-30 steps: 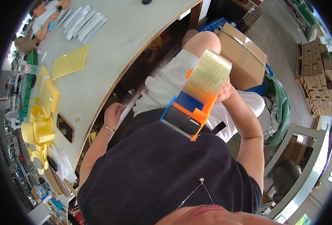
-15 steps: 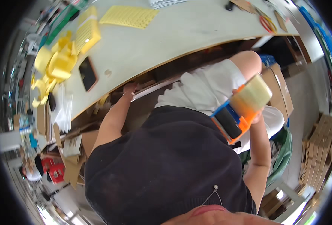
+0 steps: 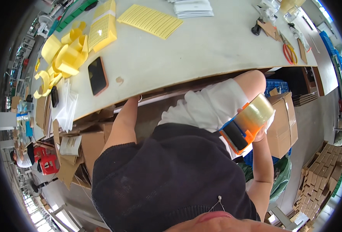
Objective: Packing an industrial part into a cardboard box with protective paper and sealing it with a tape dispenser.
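While table edge (image 3: 171, 91) hides left hand, phone (image 3: 98, 75) lies above.

An orange-and-blue tape dispenser (image 3: 240, 133) with clear tape, yellow label sheets (image 3: 151, 21), a black phone (image 3: 98, 75), red-handled scissors (image 3: 288, 52).

On the pale worktable (image 3: 201, 50) in front of you lie a dark phone in a brown case (image 3: 98, 75), a heap of curled yellow strips (image 3: 61, 58), yellow label sheets (image 3: 151, 21) and red-handled scissors (image 3: 288, 53). A brown cardboard box (image 3: 283, 123) stands beside your knee, and flat cardboard pieces (image 3: 317, 181) are stacked further right.
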Demonstrator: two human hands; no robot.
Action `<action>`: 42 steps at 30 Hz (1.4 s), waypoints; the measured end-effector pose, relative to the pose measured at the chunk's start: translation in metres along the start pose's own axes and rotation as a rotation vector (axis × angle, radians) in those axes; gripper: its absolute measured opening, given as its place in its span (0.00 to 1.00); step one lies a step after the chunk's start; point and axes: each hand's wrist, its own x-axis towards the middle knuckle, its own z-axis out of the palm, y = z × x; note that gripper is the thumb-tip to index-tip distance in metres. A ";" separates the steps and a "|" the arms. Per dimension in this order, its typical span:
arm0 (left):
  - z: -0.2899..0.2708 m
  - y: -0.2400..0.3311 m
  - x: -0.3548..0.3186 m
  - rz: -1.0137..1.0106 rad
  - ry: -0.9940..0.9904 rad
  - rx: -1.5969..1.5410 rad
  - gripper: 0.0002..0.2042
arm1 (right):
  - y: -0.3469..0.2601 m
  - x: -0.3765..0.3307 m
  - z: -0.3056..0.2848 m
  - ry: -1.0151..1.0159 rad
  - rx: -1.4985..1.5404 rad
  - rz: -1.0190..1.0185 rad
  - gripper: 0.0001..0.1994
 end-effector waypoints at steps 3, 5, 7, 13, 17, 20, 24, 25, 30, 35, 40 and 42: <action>-0.009 0.023 0.021 0.037 -0.010 -0.023 0.12 | -0.003 0.031 0.002 0.043 -0.254 -0.125 0.17; -0.015 0.040 0.033 0.066 -0.018 -0.035 0.12 | 0.000 0.040 0.006 0.076 -0.303 -0.162 0.17; -0.020 0.058 0.045 0.098 -0.027 -0.048 0.11 | 0.002 0.052 0.004 0.073 -0.289 -0.180 0.16; -0.034 0.092 0.061 0.157 -0.050 -0.075 0.11 | 0.025 0.064 0.006 0.081 -0.136 -0.104 0.18; -0.039 0.103 0.057 0.184 -0.065 -0.090 0.11 | 0.030 0.083 0.002 0.127 -0.014 -0.127 0.20; -0.043 0.109 0.048 0.201 -0.081 -0.097 0.11 | 0.042 0.077 0.013 0.078 0.044 -0.104 0.21; -0.046 0.114 0.029 0.216 -0.104 -0.109 0.11 | 0.030 0.092 0.009 0.151 0.172 0.027 0.23; -0.046 0.115 0.023 0.219 -0.109 -0.113 0.11 | 0.036 0.087 0.012 0.138 0.169 0.006 0.26; -0.050 0.114 -0.005 0.223 -0.122 -0.139 0.10 | 0.042 0.079 0.012 0.107 0.268 0.111 0.29; -0.053 0.107 -0.039 0.206 -0.119 -0.175 0.10 | 0.046 0.065 0.011 0.099 0.331 0.233 0.25; -0.060 0.108 -0.052 0.229 -0.106 -0.213 0.10 | 0.049 0.062 0.016 0.103 0.264 0.124 0.29; -0.063 0.112 -0.050 0.251 -0.097 -0.229 0.10 | 0.048 0.064 0.018 0.115 0.276 0.125 0.29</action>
